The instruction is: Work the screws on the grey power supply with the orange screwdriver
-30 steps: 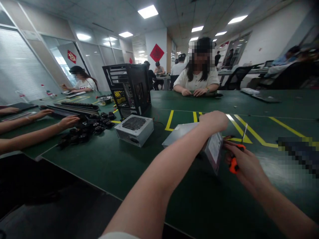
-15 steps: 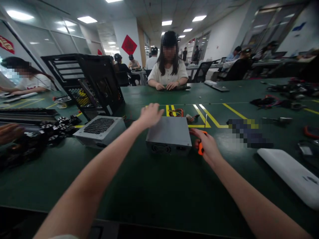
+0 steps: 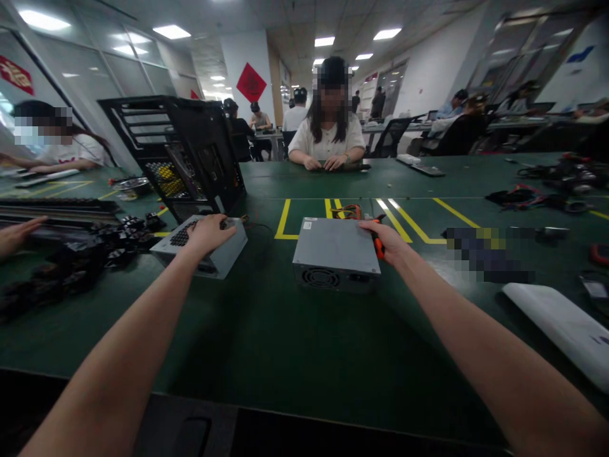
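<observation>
My left hand (image 3: 207,236) lies over the top of a grey power supply (image 3: 214,261) with a black fan grille, fingers stretched out across it. A second grey power supply (image 3: 335,244) sits in front of me, its small round vent and socket side facing me. At its right far corner is my right hand (image 3: 391,240), closed around an orange-and-black handled screwdriver (image 3: 379,247), the fingertips on the casing's top edge. The screwdriver's shaft is hard to make out. Coloured cables (image 3: 349,211) come out behind this power supply.
A black computer case (image 3: 190,152) stands behind the left power supply. Black parts (image 3: 118,241) are heaped at left, near another person's hand (image 3: 19,235). A white slab-like object (image 3: 556,324) lies right. Cable bundles (image 3: 537,200) lie farther right. A person (image 3: 328,133) sits opposite.
My left hand has moved left from the near power supply onto the other one. My right hand has come up to the near power supply's corner, still with the screwdriver.
</observation>
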{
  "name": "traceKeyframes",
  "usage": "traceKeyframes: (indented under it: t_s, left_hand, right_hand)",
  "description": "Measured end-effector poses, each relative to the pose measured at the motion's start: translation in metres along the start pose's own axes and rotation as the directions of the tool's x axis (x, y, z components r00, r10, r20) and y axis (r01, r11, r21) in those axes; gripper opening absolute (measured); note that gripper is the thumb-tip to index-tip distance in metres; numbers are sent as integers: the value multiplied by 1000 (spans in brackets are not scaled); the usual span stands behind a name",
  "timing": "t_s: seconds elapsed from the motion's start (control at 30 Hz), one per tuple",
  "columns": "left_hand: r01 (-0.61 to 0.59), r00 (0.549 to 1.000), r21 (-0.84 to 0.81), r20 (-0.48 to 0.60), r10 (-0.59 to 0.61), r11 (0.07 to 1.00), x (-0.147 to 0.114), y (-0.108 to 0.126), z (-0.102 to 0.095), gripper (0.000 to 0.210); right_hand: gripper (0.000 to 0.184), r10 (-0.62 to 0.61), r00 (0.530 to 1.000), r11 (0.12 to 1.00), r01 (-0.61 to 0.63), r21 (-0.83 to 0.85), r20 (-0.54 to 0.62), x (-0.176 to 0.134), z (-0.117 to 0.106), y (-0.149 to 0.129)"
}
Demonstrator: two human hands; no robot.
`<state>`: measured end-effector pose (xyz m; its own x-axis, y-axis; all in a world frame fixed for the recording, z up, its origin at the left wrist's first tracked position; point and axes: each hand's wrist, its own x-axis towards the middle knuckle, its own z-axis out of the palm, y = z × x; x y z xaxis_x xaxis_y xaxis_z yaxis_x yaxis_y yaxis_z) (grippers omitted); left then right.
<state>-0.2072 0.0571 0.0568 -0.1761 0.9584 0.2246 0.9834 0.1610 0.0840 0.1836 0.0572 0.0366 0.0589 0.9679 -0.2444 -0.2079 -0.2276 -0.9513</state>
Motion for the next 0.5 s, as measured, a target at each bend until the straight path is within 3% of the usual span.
traceKeyframes:
  t_s: [0.13, 0.2, 0.27, 0.33, 0.37, 0.4, 0.5]
  left_hand:
    - [112, 992, -25, -59, -113, 993, 1, -8, 0, 53]
    - [79, 991, -85, -106, -88, 993, 3, -25, -2, 55]
    - [19, 965, -148, -254, -56, 989, 3, -57, -6, 50]
    - [137, 892, -151, -410, -188, 979, -2, -101, -11, 42]
    - [269, 857, -120, -423, -294, 956, -5, -125, -12, 41]
    - [330, 850, -106, -399, -344, 938, -8, -149, -12, 41]
    - [406, 877, -60, -256, -407, 912, -16, -202, -5, 35]
  right_hand:
    - [8, -25, 1000, 1000, 25, 0, 11, -6, -9, 6]
    - [13, 4, 999, 996, -7, -89, -41, -8, -17, 12]
    - [13, 42, 995, 992, -52, -113, -87, -9, -23, 19]
    - [12, 73, 989, 990, -88, -109, -132, -8, -24, 24]
    - [13, 89, 985, 990, -104, -93, -147, -8, -24, 27]
    - [15, 102, 982, 990, -115, -78, -158, -8, -22, 29]
    - [22, 96, 976, 991, -111, -68, -197, -8, -14, 32]
